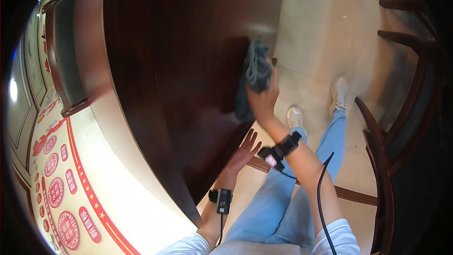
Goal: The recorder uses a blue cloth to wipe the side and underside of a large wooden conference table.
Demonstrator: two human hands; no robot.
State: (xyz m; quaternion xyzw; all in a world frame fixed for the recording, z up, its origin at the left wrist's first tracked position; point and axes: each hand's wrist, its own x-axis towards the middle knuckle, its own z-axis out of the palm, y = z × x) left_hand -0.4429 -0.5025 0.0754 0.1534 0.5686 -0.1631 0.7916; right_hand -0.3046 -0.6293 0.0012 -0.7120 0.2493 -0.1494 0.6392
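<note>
My right hand (264,101) presses a bunched, dark grey-green cloth (256,67) on the dark wooden tabletop (170,78), close to its right edge. Part of the cloth hangs out beneath the fingers towards me. My left hand (244,153) holds nothing; its fingers are spread beside the table's near edge. Whether it touches that edge, I cannot tell. Both wrists carry strapped black devices with cables, the left device (223,201) and the right device (277,152).
Dark wooden chairs with black panels stand on the right (389,141) and beyond the table at the upper left (67,49). A pale wall (116,191) with red printed decorations runs along the left. My shoes (339,88) are on light floor tiles (311,35).
</note>
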